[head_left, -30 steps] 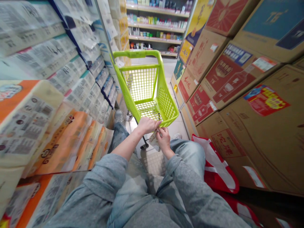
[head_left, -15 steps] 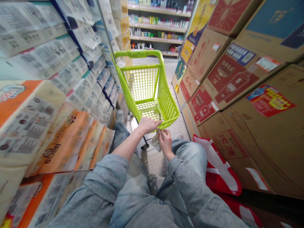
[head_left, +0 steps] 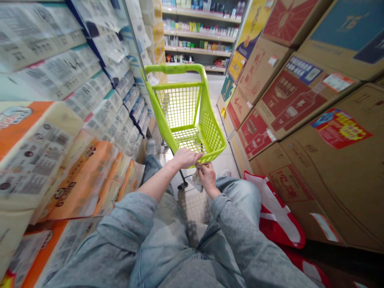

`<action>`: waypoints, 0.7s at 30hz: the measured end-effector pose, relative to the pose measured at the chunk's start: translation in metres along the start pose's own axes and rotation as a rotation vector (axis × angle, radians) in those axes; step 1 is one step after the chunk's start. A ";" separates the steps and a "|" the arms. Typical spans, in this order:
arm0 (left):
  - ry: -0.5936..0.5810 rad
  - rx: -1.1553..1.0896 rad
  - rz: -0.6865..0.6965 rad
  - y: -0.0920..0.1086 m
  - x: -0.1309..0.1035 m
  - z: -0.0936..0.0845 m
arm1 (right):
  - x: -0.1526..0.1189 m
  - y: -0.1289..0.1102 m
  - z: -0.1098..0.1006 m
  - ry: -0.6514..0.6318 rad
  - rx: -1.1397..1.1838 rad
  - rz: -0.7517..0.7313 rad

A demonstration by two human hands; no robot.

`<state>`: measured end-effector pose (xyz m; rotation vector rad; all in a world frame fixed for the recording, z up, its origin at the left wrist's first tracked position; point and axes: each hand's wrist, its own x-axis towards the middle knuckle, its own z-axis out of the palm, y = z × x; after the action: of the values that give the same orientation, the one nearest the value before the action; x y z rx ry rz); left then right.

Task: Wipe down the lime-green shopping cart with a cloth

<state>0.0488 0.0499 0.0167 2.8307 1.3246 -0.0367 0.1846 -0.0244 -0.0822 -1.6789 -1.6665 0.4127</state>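
Centre: pale cloth (head_left: 196, 179) partly hidden behind right grip (head_left: 207, 176). Left grip (head_left: 186, 158): most fingers out of sight. Top: shelf goods (head_left: 204, 29), labels too small. Upper left: packs (head_left: 39, 34) blurred, cut off.

Pale floor (head_left: 228, 161): green cart (head_left: 186, 128). Shelves (head_left: 198, 35): small bottles (head_left: 207, 29).

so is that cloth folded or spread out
Neither, it looks bunched up: the cloth hangs crumpled from the right hand, below the near edge of the green basket.
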 end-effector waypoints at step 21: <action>0.429 0.061 0.041 -0.014 -0.001 0.014 | -0.003 -0.026 0.016 0.194 0.106 -0.018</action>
<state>0.0374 0.0578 0.0024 3.0284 1.3415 0.5697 0.1547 -0.0252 -0.0766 -1.5730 -1.4910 0.3132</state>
